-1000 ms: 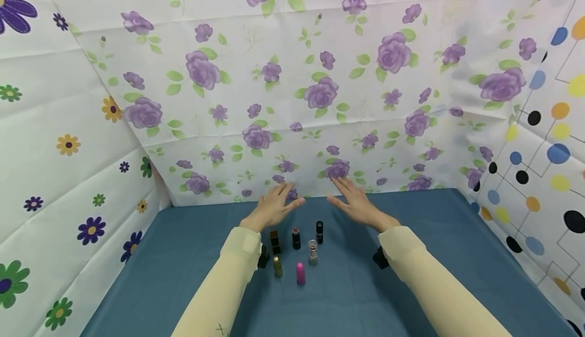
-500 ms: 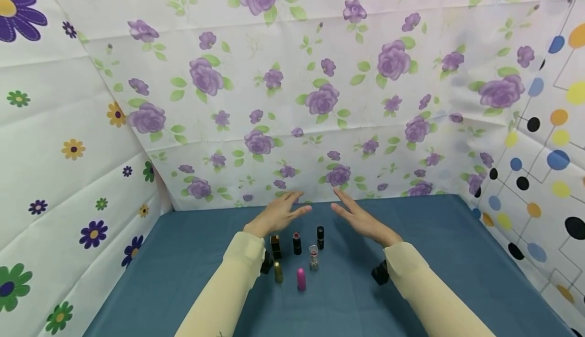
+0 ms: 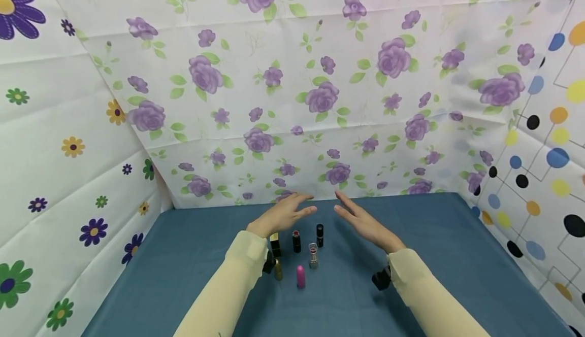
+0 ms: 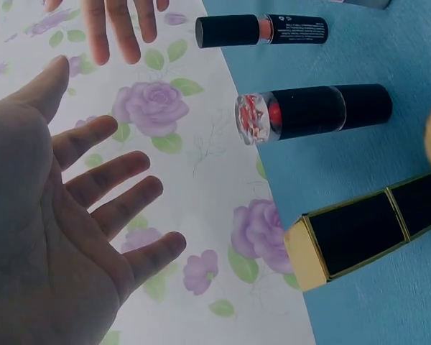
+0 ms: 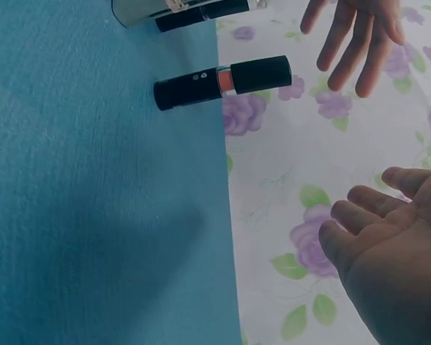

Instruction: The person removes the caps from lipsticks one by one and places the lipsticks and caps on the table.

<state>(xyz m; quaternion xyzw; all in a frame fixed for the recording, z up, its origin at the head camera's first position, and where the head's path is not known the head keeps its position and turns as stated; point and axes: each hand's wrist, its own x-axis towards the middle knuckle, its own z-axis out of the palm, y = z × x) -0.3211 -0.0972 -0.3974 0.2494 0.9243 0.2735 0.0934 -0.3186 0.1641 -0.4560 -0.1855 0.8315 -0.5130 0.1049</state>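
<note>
My left hand [image 3: 280,216] hovers over the far part of the table, fingers extended and holding nothing. Opposite it, my right hand [image 3: 369,225] hangs in the air with straight fingers and a bare palm. Between and below them several lipsticks stand upright. Nearest the left wrist are a square black-and-gold lipstick [image 4: 352,237] and a gold lipstick [image 3: 279,271], partly covered by the wrist camera. A black lipstick with a clear faceted top [image 4: 312,113] stands beside a slim black lipstick [image 5: 190,90]. Closer to me are a clear lipstick [image 3: 313,257] and a bright pink lipstick [image 3: 300,277].
A blue cloth [image 3: 347,301] covers the table. Behind its far edge rises a white sheet with purple roses [image 3: 322,96]. Patterned sheets also close off the left side [image 3: 73,184] and the right side [image 3: 544,184]. Black wrist cameras [image 3: 381,278] hang beneath the sleeves.
Both hands have turned and drawn back slightly toward me, the left also shifting right. The left wrist now covers more of the gold lipstick. The lipsticks stand where they were.
</note>
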